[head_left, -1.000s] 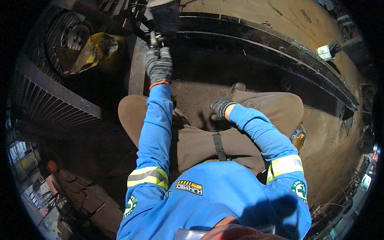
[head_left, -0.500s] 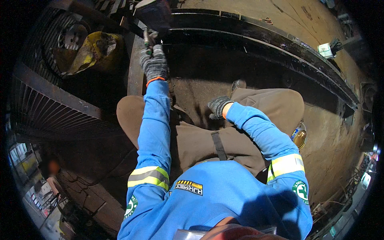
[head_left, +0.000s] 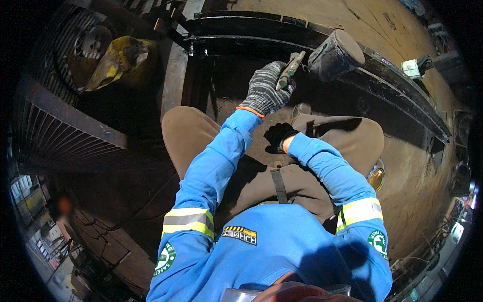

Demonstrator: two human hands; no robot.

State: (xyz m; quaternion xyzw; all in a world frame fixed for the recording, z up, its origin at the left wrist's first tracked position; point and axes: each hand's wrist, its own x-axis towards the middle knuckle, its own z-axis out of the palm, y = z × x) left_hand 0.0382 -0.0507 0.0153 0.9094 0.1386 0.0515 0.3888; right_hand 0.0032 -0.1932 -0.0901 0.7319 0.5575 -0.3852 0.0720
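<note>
My left hand (head_left: 269, 89), in a grey-striped knit glove with an orange cuff, is closed round what looks like a paint spray gun (head_left: 290, 71), grey-green and smeared. A dark, paint-stained cylindrical cup (head_left: 336, 56) sits just right of it; the joint between them is in shadow. Beyond and beneath, a glossy black steel beam (head_left: 261, 25) runs across. My right hand (head_left: 278, 138), gloved and darkened by shadow, rests between my knees with fingers loosely bent and apart. Nothing shows in it.
On the left stand a yellow, stained container (head_left: 123, 58) and a ribbed metal grating (head_left: 75, 118). A rusty flat bar (head_left: 174, 75) lies beside my left knee. Near my right knee is a brass-coloured tin (head_left: 376, 178). A white tub (head_left: 413, 68) stands at the far right.
My left hand has swung right and nearer, carrying the spray gun and cup from the beam's left end to above its middle. My right hand stays near my lap, now shaded.
</note>
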